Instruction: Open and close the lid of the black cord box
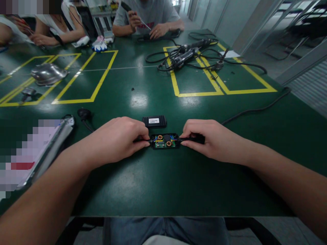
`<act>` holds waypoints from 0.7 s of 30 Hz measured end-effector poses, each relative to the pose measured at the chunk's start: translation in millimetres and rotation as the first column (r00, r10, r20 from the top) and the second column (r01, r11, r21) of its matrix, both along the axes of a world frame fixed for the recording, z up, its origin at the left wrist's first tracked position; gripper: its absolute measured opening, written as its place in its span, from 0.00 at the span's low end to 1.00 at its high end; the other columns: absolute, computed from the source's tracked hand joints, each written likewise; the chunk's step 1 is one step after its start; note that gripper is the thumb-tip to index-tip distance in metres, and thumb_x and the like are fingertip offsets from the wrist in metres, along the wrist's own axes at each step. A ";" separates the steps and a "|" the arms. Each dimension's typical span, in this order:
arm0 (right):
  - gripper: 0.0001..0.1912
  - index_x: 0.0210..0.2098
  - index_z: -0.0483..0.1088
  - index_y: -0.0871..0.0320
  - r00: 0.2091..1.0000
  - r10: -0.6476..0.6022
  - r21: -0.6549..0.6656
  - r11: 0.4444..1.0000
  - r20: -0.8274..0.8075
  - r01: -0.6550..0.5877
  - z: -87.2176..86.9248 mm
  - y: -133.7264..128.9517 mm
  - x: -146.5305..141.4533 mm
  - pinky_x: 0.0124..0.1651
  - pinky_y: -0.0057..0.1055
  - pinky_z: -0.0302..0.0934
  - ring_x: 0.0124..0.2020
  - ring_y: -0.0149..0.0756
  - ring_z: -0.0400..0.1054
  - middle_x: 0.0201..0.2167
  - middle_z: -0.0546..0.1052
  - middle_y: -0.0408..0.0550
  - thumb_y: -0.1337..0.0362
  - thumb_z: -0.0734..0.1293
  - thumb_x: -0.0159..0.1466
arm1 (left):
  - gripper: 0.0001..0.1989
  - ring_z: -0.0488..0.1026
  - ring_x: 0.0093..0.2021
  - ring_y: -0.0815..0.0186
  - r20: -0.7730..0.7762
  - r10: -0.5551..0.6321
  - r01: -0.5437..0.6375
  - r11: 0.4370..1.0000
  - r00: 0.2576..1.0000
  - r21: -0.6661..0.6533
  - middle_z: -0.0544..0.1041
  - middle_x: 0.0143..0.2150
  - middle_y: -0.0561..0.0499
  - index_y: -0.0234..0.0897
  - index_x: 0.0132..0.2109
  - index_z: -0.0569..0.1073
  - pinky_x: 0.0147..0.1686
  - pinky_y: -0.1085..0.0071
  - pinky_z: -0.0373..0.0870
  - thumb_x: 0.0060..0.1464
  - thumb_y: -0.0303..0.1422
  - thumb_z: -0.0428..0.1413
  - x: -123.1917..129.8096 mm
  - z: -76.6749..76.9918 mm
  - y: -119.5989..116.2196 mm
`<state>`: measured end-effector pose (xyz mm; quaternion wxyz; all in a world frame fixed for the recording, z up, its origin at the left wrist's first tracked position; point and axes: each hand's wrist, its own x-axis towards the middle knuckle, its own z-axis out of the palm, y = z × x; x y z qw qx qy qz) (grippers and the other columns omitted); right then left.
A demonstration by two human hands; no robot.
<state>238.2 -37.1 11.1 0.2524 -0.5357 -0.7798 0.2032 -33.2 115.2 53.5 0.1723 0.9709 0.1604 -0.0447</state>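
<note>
While the tabletop (158, 183) carries everything, the working bits sit near its front edge, between the hands. Right cord (250, 111) trails off toward the far right edge; black plug (84, 113) lies on the left, beyond the left forearm. Left hand (122, 136): grip narrow, thumb and fingertips pinched on the left cord (139, 139) where it meets the case. Right hand (212, 137): same narrow grip, on the right cord's thick black end at the opposite side. Ribbed cover (162, 121) lies apart, just beyond the case, label (153, 120) up.

Open case (166, 148) is flat on the tabletop, board (160, 145) showing. Looks like light, stiff plastic, probably a bit slick; I'd take it by the outer side walls or the cord ends. Cords look bendy but springy, so they could twist or drag the shell. Inside: copper coils (169, 144), then thin coloured wires (173, 139) at the ends (easily the most fragile part, I'd say). No fingers there, no hard pull on the cords; solder joints would likely go first.
</note>
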 end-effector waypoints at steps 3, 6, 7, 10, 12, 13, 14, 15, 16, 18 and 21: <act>0.03 0.40 0.77 0.56 1.000 -0.006 -0.011 1.000 0.004 0.006 0.3 -0.3 -0.1 0.37 0.33 0.65 0.34 0.37 0.73 0.37 0.80 0.48 0.65 0.71 0.73 | 0.03 0.80 0.35 0.63 -0.008 0.002 -0.002 1.000 1.000 0.007 0.86 0.39 0.51 0.41 0.40 0.85 0.34 0.70 0.67 0.65 0.30 0.65 0.2 0.9 -1.1; 0.01 0.42 0.77 0.55 1.000 -0.012 -0.017 1.000 0.017 0.012 1.7 -0.7 -1.3 0.38 0.34 0.66 0.35 0.37 0.74 0.38 0.80 0.48 0.66 0.73 0.70 | 0.03 0.79 0.34 0.63 -0.020 0.007 -0.007 1.000 1.000 0.017 0.85 0.38 0.51 0.41 0.40 0.85 0.33 0.70 0.67 0.64 0.31 0.65 1.4 2.1 -2.7; 0.04 0.43 0.77 0.55 1.000 -0.018 -0.016 1.000 0.020 0.019 2.3 -0.8 -1.9 0.38 0.34 0.66 0.35 0.38 0.74 0.38 0.80 0.47 0.66 0.73 0.69 | 0.03 0.79 0.33 0.63 -0.019 0.010 -0.009 1.000 1.000 0.021 0.85 0.37 0.51 0.41 0.40 0.85 0.32 0.70 0.66 0.63 0.31 0.66 1.9 2.4 -3.2; 0.11 0.46 0.76 0.55 0.999 -0.047 -0.021 0.999 0.017 0.048 4.7 -1.4 -3.6 0.37 0.34 0.65 0.34 0.38 0.72 0.37 0.80 0.46 0.66 0.76 0.64 | 0.01 0.77 0.31 0.64 0.002 0.008 -0.008 0.999 1.000 0.032 0.84 0.36 0.52 0.40 0.38 0.83 0.30 0.69 0.64 0.60 0.31 0.67 2.2 3.2 -4.8; 0.12 0.46 0.75 0.54 0.998 -0.060 -0.028 0.998 0.010 0.060 5.9 -1.7 -4.6 0.37 0.34 0.65 0.34 0.38 0.72 0.37 0.80 0.45 0.66 0.76 0.63 | 0.02 0.76 0.31 0.64 0.036 -0.005 0.003 0.999 0.999 0.035 0.83 0.35 0.52 0.40 0.38 0.82 0.31 0.68 0.65 0.59 0.32 0.66 1.3 3.5 -5.1; 0.11 0.45 0.75 0.53 0.998 -0.062 -0.029 0.998 0.007 0.062 6.3 -1.9 -5.0 0.37 0.34 0.65 0.34 0.38 0.72 0.37 0.80 0.45 0.66 0.75 0.63 | 0.02 0.77 0.33 0.63 0.065 -0.013 0.010 0.999 0.998 0.041 0.83 0.36 0.51 0.40 0.38 0.82 0.33 0.67 0.67 0.60 0.32 0.65 0.6 3.4 -4.8; 0.10 0.45 0.75 0.53 0.998 -0.063 -0.028 0.998 0.005 0.063 6.6 -2.0 -5.3 0.37 0.34 0.64 0.34 0.38 0.72 0.37 0.80 0.45 0.66 0.75 0.64 | 0.03 0.78 0.35 0.61 0.103 -0.019 0.013 0.998 0.995 0.056 0.83 0.37 0.50 0.39 0.39 0.82 0.35 0.66 0.70 0.61 0.33 0.64 0.0 3.0 -4.1; 0.10 0.44 0.75 0.53 0.998 -0.064 -0.027 0.998 0.005 0.064 6.6 -2.1 -5.6 0.37 0.34 0.64 0.34 0.38 0.72 0.37 0.80 0.46 0.66 0.75 0.64 | 0.05 0.79 0.39 0.58 0.151 -0.021 0.009 0.997 0.988 0.081 0.83 0.39 0.48 0.39 0.41 0.82 0.39 0.64 0.72 0.62 0.34 0.62 -0.4 1.9 -3.1; 0.09 0.45 0.75 0.53 0.998 -0.063 -0.026 0.998 0.005 0.063 6.5 -2.2 -5.8 0.37 0.34 0.64 0.34 0.38 0.71 0.37 0.80 0.46 0.65 0.74 0.64 | 0.08 0.79 0.43 0.56 0.206 -0.017 -0.006 0.994 0.978 0.113 0.84 0.42 0.46 0.39 0.43 0.83 0.43 0.61 0.74 0.64 0.35 0.60 -0.5 0.3 -1.7; 0.09 0.45 0.75 0.54 0.998 -0.063 -0.021 0.998 0.005 0.063 5.9 -2.3 -6.1 0.37 0.34 0.65 0.34 0.38 0.71 0.37 0.80 0.46 0.65 0.74 0.65 | 0.13 0.79 0.50 0.51 0.300 0.002 -0.056 0.984 0.954 0.171 0.84 0.48 0.42 0.37 0.50 0.84 0.52 0.55 0.76 0.68 0.36 0.57 0.5 -5.3 1.9; 0.08 0.46 0.74 0.55 0.998 -0.055 0.001 0.998 0.014 0.055 4.8 -2.3 -6.3 0.37 0.34 0.65 0.34 0.38 0.71 0.37 0.80 0.46 0.65 0.72 0.67 | 0.19 0.77 0.59 0.48 0.333 0.009 -0.071 0.982 0.943 0.175 0.83 0.59 0.38 0.35 0.61 0.82 0.63 0.49 0.75 0.72 0.36 0.55 4.2 -17.3 7.2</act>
